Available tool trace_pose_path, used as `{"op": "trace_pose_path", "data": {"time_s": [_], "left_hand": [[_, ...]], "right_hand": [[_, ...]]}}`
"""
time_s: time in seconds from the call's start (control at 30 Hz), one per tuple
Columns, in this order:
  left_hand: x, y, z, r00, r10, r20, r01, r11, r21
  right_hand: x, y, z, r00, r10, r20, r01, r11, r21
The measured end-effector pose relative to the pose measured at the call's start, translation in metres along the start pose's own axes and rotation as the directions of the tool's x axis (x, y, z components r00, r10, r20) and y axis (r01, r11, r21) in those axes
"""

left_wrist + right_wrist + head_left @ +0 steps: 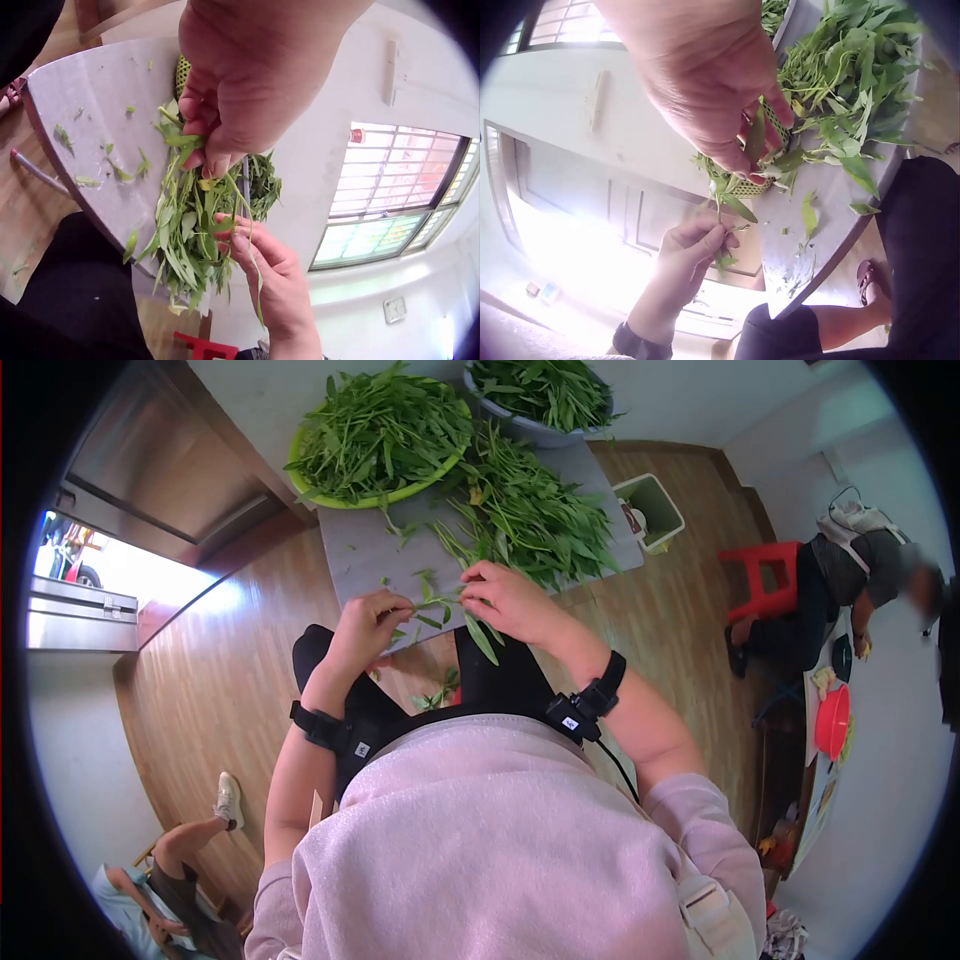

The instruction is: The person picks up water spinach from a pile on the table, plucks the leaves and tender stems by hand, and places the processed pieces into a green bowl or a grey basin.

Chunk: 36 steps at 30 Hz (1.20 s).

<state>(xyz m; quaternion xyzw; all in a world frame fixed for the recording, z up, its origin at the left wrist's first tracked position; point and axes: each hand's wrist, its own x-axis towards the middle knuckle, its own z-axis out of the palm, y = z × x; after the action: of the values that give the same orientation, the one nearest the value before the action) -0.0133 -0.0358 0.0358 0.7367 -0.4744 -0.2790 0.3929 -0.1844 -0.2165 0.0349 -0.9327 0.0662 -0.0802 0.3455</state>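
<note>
Over the near edge of the grey table [375, 555], both hands hold a sprig of water spinach [433, 603] with long narrow leaves. My left hand [368, 628] pinches the stem between thumb and fingertips, plainly so in the right wrist view. My right hand [515, 603] pinches the leafy end, one leaf [755, 139] standing up between its fingers. Right beyond that hand lies a loose pile of water spinach [545, 525]. Bits of leaf and stem [120, 171] are scattered on the tabletop by the left hand.
A green basket [415, 490] heaped with greens stands at the back, with a grey-blue basin [530, 430] of greens beside it. A pale bin [655, 510] is right of the table. A person sits near a red stool [765, 580]; another person's leg [185, 840] shows lower left.
</note>
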Motion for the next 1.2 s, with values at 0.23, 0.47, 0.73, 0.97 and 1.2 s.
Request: {"op": "trace_pose_path", "data": {"time_s": [0.23,0.47,0.73,0.97,1.2], "left_hand": [[-0.001,-0.005,0.000,0.999,-0.022,-0.029,0.020,0.998,-0.060],[-0.003,-0.014,0.000,0.991,-0.054,-0.121,0.043,0.995,-0.086],[-0.008,-0.010,-0.005,0.989,-0.046,-0.138,0.044,0.999,-0.019],[-0.014,-0.007,-0.003,0.984,-0.012,-0.179,0.023,0.998,0.064],[-0.017,-0.012,-0.002,0.983,-0.030,-0.183,0.046,0.996,0.080]], "right_hand": [[0.008,0.004,0.010,0.993,0.051,-0.105,-0.025,0.970,0.242],[0.010,0.013,-0.008,0.908,0.296,-0.297,-0.035,0.759,0.650],[0.014,0.001,-0.004,0.924,0.339,0.175,-0.359,0.618,0.700],[0.027,-0.024,0.024,0.979,0.194,0.057,-0.202,0.917,0.345],[0.026,-0.010,0.028,0.930,0.368,-0.013,-0.268,0.698,0.664]]}}
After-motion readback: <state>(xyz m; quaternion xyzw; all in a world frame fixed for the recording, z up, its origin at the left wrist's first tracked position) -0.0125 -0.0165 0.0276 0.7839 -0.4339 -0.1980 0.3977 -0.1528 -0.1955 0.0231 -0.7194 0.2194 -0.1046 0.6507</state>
